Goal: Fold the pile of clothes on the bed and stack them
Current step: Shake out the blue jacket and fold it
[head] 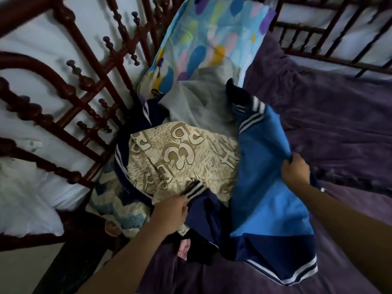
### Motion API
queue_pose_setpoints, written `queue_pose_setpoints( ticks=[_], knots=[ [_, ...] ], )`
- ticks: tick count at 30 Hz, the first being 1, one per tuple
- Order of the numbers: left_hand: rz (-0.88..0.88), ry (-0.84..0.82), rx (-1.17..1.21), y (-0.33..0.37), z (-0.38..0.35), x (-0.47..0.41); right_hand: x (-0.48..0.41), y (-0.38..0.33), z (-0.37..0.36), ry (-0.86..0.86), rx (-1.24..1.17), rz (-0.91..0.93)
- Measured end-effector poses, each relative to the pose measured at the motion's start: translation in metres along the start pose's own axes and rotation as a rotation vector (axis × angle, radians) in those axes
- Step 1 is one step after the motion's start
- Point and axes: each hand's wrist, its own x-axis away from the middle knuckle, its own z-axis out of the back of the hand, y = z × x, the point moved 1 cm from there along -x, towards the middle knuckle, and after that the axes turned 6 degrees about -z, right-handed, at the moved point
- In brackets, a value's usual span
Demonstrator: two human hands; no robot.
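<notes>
A blue jacket [267,187] with navy panels and white-striped trim is lifted over the pile on the bed. My left hand [170,213] grips its navy sleeve just below the striped cuff. My right hand [296,169] pinches the bright blue body fabric at its right edge. Under the jacket lies a beige garment [176,158] printed with large letters. A grey garment [201,102] lies behind it, and a cream and blue zigzag knit [112,206] sits at the pile's left. A dark item with a pink patch [183,250] shows below my left hand.
A purple bedspread [331,115] covers the bed to the right and front. A colourful pillow [212,37] leans at the head. Dark red turned-wood bed rails [70,98] run along the left, with a white pillow [25,196] behind them. More rails [331,32] stand at the top right.
</notes>
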Motion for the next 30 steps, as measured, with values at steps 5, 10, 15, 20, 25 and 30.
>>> queue_pose_setpoints(
  ticks=[5,10,15,20,25,30],
  knots=[
    [-0.191,-0.046,-0.048,0.060,-0.013,-0.048,-0.016,0.124,0.072,0.066,0.094,-0.304],
    [-0.220,-0.125,-0.261,0.101,-0.053,-0.060,0.000,0.238,0.087,0.021,0.171,-0.594],
    [-0.243,-0.240,-0.361,0.121,-0.088,-0.052,0.017,0.283,0.076,-0.389,0.386,-0.631],
    [-0.271,-0.258,-0.356,0.151,-0.106,-0.060,-0.018,0.269,0.092,-0.184,0.477,-0.344],
    [-0.183,-0.327,-0.167,0.184,-0.146,-0.075,-0.088,0.228,0.078,-0.201,0.580,0.128],
    [-0.060,-0.510,0.011,0.207,-0.194,-0.079,-0.092,0.211,0.024,-0.391,0.867,0.539]
  ],
)
